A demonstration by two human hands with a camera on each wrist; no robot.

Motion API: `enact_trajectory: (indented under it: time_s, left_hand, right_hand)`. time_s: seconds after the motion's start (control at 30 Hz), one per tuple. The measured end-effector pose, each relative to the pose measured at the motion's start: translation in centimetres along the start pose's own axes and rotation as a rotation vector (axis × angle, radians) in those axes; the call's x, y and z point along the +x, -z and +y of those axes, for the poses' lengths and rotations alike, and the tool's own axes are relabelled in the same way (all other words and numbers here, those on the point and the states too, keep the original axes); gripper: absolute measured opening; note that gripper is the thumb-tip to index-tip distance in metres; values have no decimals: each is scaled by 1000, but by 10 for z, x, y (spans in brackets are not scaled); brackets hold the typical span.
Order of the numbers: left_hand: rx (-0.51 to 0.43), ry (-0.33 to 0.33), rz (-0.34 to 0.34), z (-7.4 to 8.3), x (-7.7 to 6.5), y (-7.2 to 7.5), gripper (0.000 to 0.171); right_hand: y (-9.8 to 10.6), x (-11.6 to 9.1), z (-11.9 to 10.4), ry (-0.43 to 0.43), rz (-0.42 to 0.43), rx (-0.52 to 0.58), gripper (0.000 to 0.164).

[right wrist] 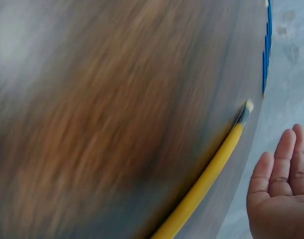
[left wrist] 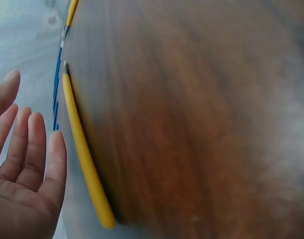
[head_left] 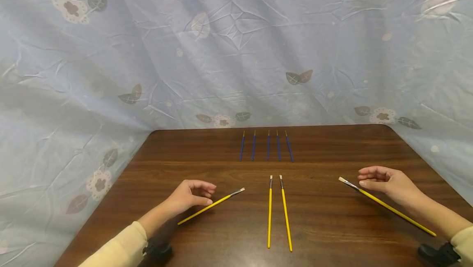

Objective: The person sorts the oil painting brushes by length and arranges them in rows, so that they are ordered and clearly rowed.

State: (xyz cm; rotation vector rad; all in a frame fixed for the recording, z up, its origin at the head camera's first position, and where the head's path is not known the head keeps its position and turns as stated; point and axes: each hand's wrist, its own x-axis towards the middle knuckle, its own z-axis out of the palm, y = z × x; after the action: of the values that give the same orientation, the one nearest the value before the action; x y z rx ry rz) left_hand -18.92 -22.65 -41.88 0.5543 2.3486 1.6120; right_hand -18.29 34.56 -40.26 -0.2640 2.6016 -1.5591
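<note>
My left hand (head_left: 194, 195) hovers over a yellow-handled paintbrush (head_left: 207, 208) that lies slanted on the table, its pale bristles pointing right. In the left wrist view the fingers (left wrist: 35, 154) are loosely extended and apart from that brush. On the right, another yellow paintbrush (head_left: 397, 211) lies slanted, bristles toward the far left, and my right hand (head_left: 389, 182) is above it with relaxed fingers. The right wrist view shows an empty palm (right wrist: 284, 199) beside the brush. Between the hands lie two more yellow paintbrushes, a left one (head_left: 269, 217) and a right one (head_left: 286, 217).
Several thin blue-handled brushes (head_left: 268, 148) lie in a row toward the back of the brown wooden table (head_left: 177, 152). A pale floral curtain (head_left: 236, 53) hangs behind and along the sides. Dark wrist straps show at both sleeves.
</note>
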Motion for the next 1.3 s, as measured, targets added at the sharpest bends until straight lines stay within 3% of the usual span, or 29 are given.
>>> enact_trajectory:
  time_s: [0.13,0.53,0.73,1.1,1.3]
  left_hand:
    - [-2,13,-10,-4,-3,0,41]
    - [11,-2,-10,-10,-2,-4,39]
    - [39,58,5,-12,-2,-5,36]
    - [42,57,1,-12,-1,-8,38]
    - [93,56,21,-13,2,-9,34]
  right_hand:
    - [7,-3,8,-32,-19,-60,52]
    - [9,-5,23,-121,-75,-30,59]
    - [6,-3,26,-124,-102,-48,59]
    - [3,0,24,-154,-76,-44,59]
    - [1,0,25,-155,-43,-89,59]
